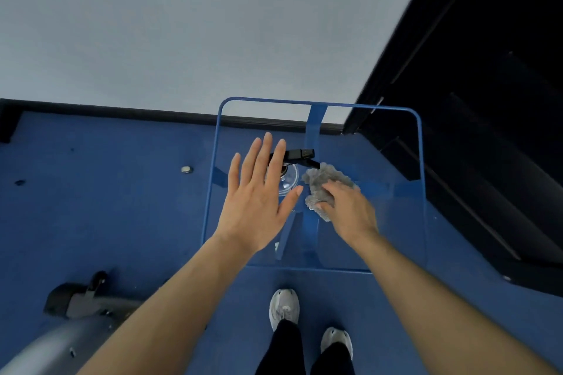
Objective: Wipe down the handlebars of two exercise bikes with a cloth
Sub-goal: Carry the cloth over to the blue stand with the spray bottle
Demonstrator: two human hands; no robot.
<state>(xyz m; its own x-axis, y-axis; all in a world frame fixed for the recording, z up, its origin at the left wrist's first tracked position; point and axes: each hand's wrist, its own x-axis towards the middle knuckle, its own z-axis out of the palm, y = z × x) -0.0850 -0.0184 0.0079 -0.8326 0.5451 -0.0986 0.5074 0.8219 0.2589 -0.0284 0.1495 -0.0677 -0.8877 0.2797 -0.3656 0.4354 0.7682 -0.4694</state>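
Note:
A crumpled grey cloth (324, 184) lies on a clear glass table with a blue frame (422, 161). My right hand (347, 210) rests on the cloth's near side, fingers curled onto it. Just left of it, my left hand (259, 192) hovers flat with fingers spread over a spray bottle (289, 175), whose black trigger head (301, 155) pokes out past my fingers. The bottle's body is partly hidden by that hand. No bike handlebars are in view.
A grey machine base with a black wheel (82, 298) sits on the blue carpet at lower left. A dark cabinet (487, 100) stands right of the table, a white wall (213, 24) behind it. My shoes (285, 307) stand at the table's near edge.

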